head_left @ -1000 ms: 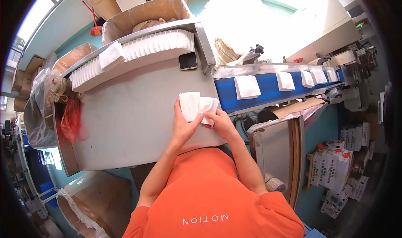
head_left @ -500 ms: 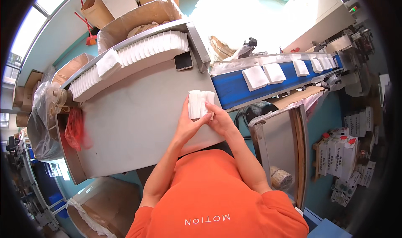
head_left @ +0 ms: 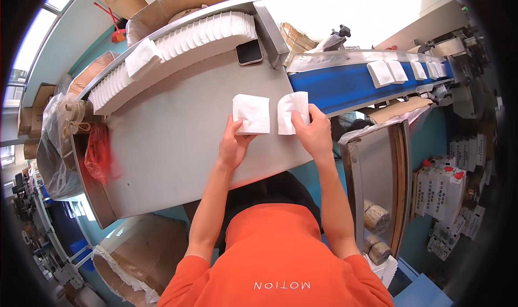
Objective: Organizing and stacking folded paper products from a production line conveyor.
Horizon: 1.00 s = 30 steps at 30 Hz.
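Observation:
Between the thumb and fingers of my left hand (head_left: 233,147) is a small stack of white paper napkins (head_left: 253,106), its flat square face turned up. My right hand (head_left: 317,137) grips a second napkin stack (head_left: 292,103), with the thumb pressed on its face and the top corner curved. A narrow gap separates the two stacks. Both hands are above the right part of the grey metal table (head_left: 178,129), close to the near end of the blue conveyor belt (head_left: 329,88).
A long row of upright white napkins (head_left: 199,42) lines the table's far edge, with a folded stack (head_left: 143,57) leaning on it and a phone (head_left: 249,52) beside it. Several napkin stacks (head_left: 381,73) lie on the belt. A red plastic bag (head_left: 97,153) hangs at the table's left side.
The napkins held together in both hands are now two separate stacks, one per hand, with the hands farther apart. The stacks on the belt lie farther right. My view has shifted slightly.

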### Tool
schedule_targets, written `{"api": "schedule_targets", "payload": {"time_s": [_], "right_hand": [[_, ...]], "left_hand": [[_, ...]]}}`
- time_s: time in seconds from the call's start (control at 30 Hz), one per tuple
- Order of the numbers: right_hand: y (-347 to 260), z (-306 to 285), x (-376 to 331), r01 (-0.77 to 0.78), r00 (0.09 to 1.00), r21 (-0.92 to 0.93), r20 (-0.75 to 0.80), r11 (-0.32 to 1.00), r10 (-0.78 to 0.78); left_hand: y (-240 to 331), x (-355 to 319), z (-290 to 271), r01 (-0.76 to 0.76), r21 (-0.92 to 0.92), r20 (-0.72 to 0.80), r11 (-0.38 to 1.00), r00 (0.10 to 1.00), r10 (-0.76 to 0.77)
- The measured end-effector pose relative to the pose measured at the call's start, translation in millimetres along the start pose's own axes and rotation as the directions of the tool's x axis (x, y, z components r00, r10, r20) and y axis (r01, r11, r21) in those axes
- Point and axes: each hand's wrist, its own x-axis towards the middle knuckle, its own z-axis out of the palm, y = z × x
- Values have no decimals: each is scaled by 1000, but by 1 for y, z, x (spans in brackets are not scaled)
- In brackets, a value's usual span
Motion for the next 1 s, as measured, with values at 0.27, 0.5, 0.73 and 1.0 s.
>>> {"api": "schedule_targets", "payload": {"time_s": [0.27, 0.5, 0.73, 1.0], "right_hand": [[19, 54, -6, -69, 969, 408, 243, 910, -36], [42, 40, 2, -176, 971, 489, 229, 854, 69], [78, -3, 23, -464, 834, 762, 202, 453, 513], [24, 12, 9, 337, 914, 290, 126, 896, -385]], "left_hand": [[-24, -10, 28, -83, 265, -3, 961, 996, 87], [-30, -1, 13, -22, 208, -109, 978, 993, 45], [0, 0, -1, 132, -300, 114, 945, 988, -102], [25, 8, 30, -52, 787, 27, 615, 998, 51]]}}
